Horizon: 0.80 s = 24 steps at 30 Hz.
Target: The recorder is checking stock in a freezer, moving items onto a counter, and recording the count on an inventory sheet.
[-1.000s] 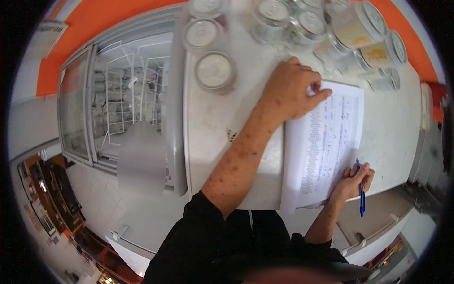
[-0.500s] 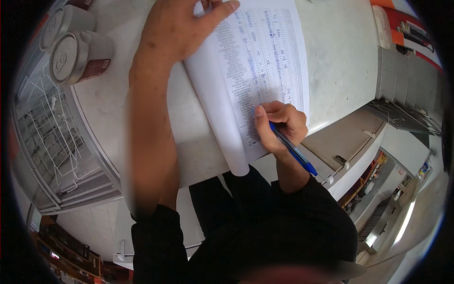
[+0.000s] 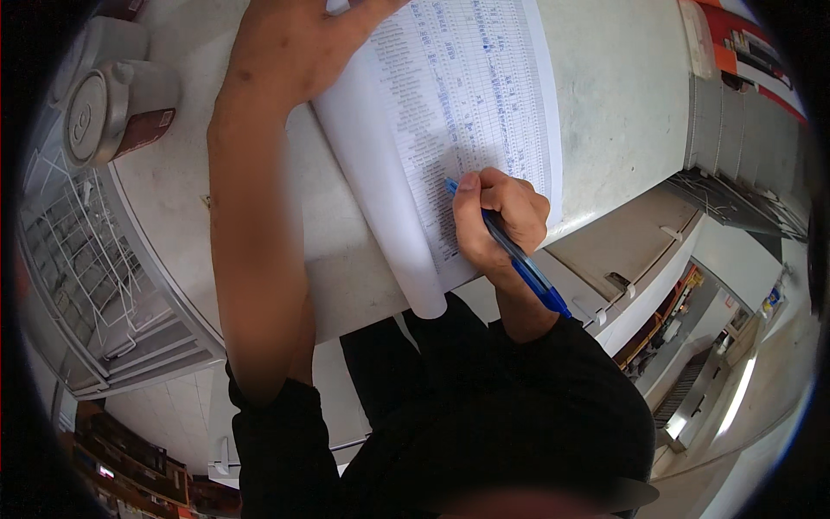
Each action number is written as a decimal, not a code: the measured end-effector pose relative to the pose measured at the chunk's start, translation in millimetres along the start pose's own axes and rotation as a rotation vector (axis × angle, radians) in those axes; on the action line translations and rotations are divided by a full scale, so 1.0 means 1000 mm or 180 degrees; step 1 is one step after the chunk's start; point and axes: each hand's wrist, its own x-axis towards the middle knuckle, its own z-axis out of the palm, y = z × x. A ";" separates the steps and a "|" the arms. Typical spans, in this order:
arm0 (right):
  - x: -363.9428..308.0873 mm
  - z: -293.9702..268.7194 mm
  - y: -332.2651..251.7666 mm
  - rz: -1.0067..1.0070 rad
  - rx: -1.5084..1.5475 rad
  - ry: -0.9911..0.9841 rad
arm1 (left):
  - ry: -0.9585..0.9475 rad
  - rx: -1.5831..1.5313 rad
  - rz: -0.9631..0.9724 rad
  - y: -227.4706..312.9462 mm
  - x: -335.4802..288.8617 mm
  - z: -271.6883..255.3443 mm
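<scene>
My right hand (image 3: 506,214) is closed round a blue pen (image 3: 527,268), its tip against a printed sheet (image 3: 415,130). The sheet carries a long list with a grid of columns, partly filled with blue handwriting. Along its left side a white page is rolled back into a loose tube (image 3: 380,203). My left hand (image 3: 298,48) lies across the upper part of this rolled page, thumb stretched out over the sheet. The upper edge of the picture cuts off its other fingers. Both the sheet and the roll rest on a pale worktop (image 3: 618,112).
Grey lidded tubs (image 3: 91,117) stand at the far left of the worktop. Beside them is a glass-topped cabinet with a white wire basket (image 3: 86,251). A brown-topped unit (image 3: 618,246) adjoins the right front edge. A red and orange object (image 3: 748,52) lies at the far right.
In the picture, both hands, the sheet and the tubs have shifted somewhat to the left. The pen's tip now shows beyond my right fingers. The left thumb is further out of view.
</scene>
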 end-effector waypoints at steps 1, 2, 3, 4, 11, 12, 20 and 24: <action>0.001 0.000 -0.001 0.0000 -0.0015 -0.0003 | 0.0039 -0.0013 -0.0007 -0.001 0.001 0.002; 0.001 0.001 -0.002 0.0088 -0.0058 0.0054 | 0.0080 -0.0026 -0.0008 -0.003 0.002 0.003; 0.002 0.000 -0.002 0.0175 -0.0103 0.0112 | 0.0078 -0.0044 0.0004 -0.005 0.002 0.005; 0.002 -0.002 0.001 0.0170 -0.0129 0.0115 | 0.0099 -0.0100 0.0098 -0.008 0.003 0.008; 0.000 -0.021 0.024 0.0614 -0.0430 0.0348 | 0.0241 -0.0600 0.0302 -0.023 0.001 0.013; 0.000 -0.025 0.030 0.0653 -0.0476 0.0430 | 0.0230 -0.0645 0.0323 -0.019 0.002 0.014; 0.004 -0.039 0.047 0.1017 -0.0583 0.0742 | 0.0258 -0.0010 0.0445 -0.043 -0.001 0.020; 0.006 -0.038 0.045 0.1164 -0.0701 0.0887 | 0.0189 0.0011 0.0525 -0.044 0.002 0.019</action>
